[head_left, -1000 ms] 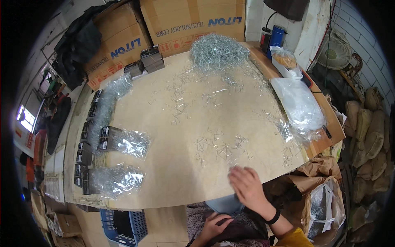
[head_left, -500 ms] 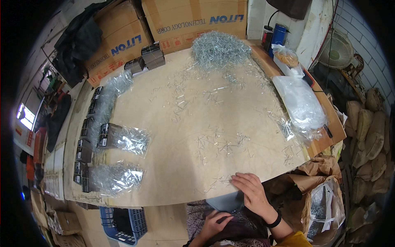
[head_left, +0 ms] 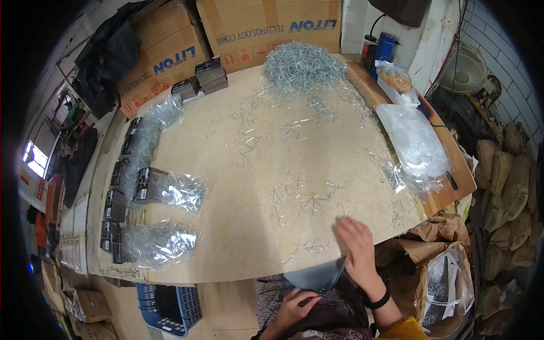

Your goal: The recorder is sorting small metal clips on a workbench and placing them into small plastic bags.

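A shallow grey-blue pan (head_left: 316, 276) sits under the table's front edge, its upper side against the wooden tabletop (head_left: 226, 226). My left hand (head_left: 296, 306) grips the pan's near corner, thumb on top. Over the front edge, to the right of the pan, my right hand (head_left: 358, 249) is open with its fingers stretched out and slightly blurred; nothing is in it. Just left of its fingers lie a few loose thin metal pins (head_left: 313, 247). More scattered pins (head_left: 309, 198) lie farther in on the board.
A big heap of pins (head_left: 306, 68) stands at the back. Clear bags of pins (head_left: 164, 245) and dark card stacks (head_left: 115, 207) line the left side. Plastic bags (head_left: 416, 144) lie on the right ledge. Below are a blue basket (head_left: 190, 309) and a lined paper sack (head_left: 445, 289).
My right hand has moved up and to the right, away from the pins by the front edge, over the tabletop. The left hand and the pan stay in place.
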